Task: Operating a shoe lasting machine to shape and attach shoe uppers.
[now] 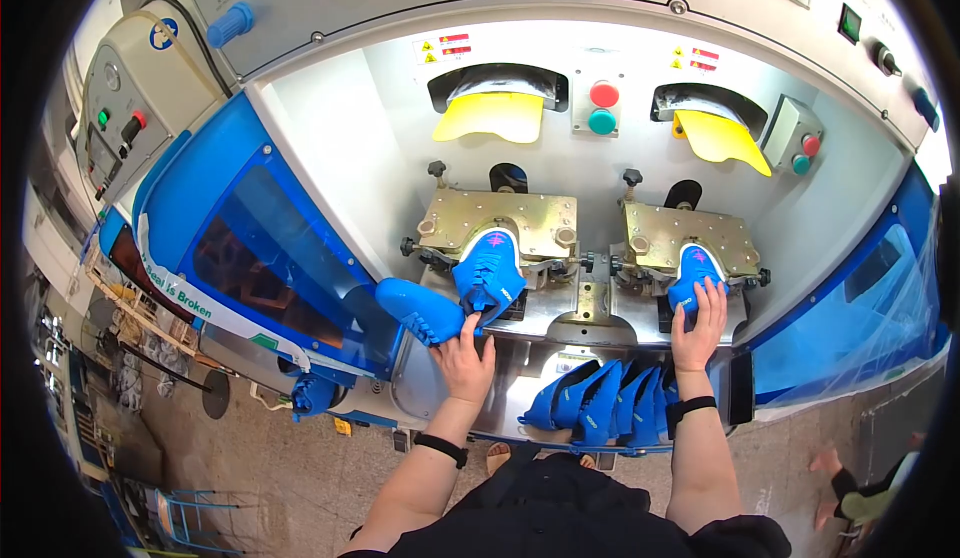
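Two blue lace-up shoe uppers with pale edges sit toe-up against brass-coloured clamp plates in the machine. My left hand (463,360) is at the rear of a loose blue shoe upper (420,310), fingers on its end. Its fingertips come close to the left mounted shoe upper (490,275); whether they touch it I cannot tell. My right hand (700,330) is closed around the right mounted shoe upper (688,280), thumb on one side and fingers over the other. Behind them are the left clamp plate (535,216) and right clamp plate (690,238).
Several blue shoe uppers (597,405) stand in a row on the front ledge between my forearms. Above the clamps hang two yellow flaps (490,118). Red and green buttons (602,108) are on the back wall. Blue-framed windows (275,253) flank the machine opening. Another person's limbs (828,478) show at lower right.
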Motion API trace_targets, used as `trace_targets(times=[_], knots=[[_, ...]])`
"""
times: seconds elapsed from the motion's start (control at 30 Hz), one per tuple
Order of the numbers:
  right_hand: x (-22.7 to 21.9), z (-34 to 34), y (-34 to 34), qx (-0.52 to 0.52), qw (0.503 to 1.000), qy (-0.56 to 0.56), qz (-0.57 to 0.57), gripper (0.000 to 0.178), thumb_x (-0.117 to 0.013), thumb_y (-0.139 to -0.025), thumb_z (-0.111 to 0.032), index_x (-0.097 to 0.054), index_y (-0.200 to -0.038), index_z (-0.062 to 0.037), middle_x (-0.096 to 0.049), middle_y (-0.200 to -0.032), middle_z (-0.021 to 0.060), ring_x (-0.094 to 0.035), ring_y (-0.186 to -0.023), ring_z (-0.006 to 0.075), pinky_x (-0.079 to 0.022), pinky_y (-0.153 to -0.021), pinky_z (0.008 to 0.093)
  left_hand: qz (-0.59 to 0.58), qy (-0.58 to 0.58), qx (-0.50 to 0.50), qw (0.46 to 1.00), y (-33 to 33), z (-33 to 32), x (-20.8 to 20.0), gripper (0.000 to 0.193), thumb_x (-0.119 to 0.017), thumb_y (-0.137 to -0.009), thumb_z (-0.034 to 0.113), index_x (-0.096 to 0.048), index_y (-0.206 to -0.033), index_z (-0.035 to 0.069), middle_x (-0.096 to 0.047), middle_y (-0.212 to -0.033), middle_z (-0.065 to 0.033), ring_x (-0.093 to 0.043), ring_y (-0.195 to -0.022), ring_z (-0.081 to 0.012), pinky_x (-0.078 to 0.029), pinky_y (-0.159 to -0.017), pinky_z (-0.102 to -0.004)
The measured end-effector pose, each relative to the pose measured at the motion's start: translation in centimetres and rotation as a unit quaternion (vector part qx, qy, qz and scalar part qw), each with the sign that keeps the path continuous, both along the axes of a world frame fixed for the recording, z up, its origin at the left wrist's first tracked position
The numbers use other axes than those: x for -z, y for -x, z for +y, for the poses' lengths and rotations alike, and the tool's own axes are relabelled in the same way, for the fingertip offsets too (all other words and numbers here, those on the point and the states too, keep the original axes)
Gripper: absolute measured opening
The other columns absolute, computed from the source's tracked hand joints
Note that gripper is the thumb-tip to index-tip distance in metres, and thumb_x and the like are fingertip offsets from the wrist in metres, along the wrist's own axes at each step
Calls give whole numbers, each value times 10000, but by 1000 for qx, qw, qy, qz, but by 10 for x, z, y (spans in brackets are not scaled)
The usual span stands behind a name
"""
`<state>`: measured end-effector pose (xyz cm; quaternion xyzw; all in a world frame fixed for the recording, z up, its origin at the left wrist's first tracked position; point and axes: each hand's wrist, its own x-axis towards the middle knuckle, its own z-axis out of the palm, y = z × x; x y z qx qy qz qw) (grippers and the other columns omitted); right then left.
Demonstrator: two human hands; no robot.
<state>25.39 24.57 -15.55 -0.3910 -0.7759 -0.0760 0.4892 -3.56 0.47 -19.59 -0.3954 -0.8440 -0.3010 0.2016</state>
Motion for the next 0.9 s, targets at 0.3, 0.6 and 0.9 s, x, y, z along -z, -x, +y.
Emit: trace_targets(times=[0.3, 0.6, 0.9], knots=[[1, -1, -1, 2, 1000, -1, 0, 465, -661, -847, -138, -565, -1297, -69, -519, -1401, 119, -408, -1367, 366, -314, -1127, 481, -17, -10, 17, 1000, 3, -2, -1, 550, -724, -821, 267, -519, -1326, 192, -570, -1149, -199, -508, -1143, -434, -326, -992, -626], [0, -5, 0, -5, 1000, 7, 0, 480, -678, -826, -129, -567, -1290, -80, -517, -1402, 116, -410, -1357, 375, -316, -1125, 499, -73, -130, 106, 983, -2, -45, 51, 244, -700, -866, 145, -587, -1070, 74, -606, -1076, -211, -549, -1040, -409, -438, -910, -461], [-18, -10, 1, 1, 998, 45, -35, 545, -668, -840, -130, -506, -1358, -91, -486, -1426, 129, -385, -1374, 377, -262, -1141, 546, -160, -31, 210, 964, -47, -61, 43, 504, -712, -804, 131, -604, -1287, 223, -566, -1183, -212, -524, -1107, -433, -425, -961, -487]])
